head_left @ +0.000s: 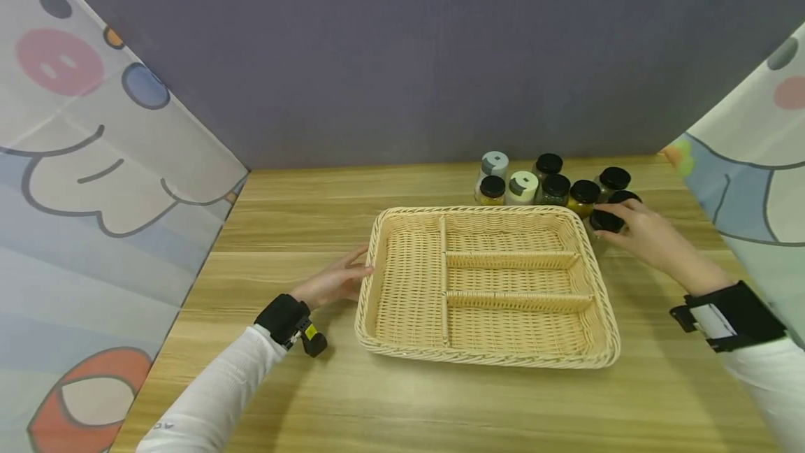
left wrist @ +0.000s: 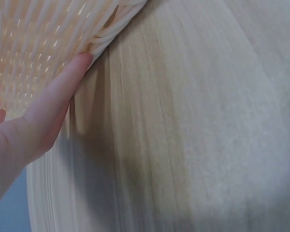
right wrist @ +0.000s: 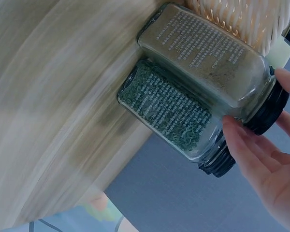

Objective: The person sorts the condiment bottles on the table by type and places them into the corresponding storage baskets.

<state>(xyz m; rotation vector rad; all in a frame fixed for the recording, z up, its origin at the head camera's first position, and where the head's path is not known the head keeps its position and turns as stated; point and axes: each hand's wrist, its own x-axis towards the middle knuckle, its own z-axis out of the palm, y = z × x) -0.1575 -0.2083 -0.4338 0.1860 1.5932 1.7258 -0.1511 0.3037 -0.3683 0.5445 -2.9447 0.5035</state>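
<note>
A pale wicker basket [head_left: 411, 285] with dividers lies on the table between both hands. Against its left side rests my left hand [head_left: 336, 282], fingers fairly straight. The left wrist view shows a digit of that hand [left wrist: 53, 101] reaching the basket's woven rim [left wrist: 108, 41]. My right hand [head_left: 641, 233] pinches the black lid [right wrist: 268, 111] of a glass spice jar [right wrist: 203, 53] filled with brownish powder, at the basket's back right corner. Beside it stands a spice jar of green dried herbs [right wrist: 166, 106], right by my fingers.
Several more black-lidded spice jars [head_left: 584, 193] cluster behind the basket's back right edge. Two bottles with pale caps [head_left: 523, 186] stand among them. A grey panel [head_left: 402, 61] closes off the table's back, and printed cloths [head_left: 82, 229] hang at both sides.
</note>
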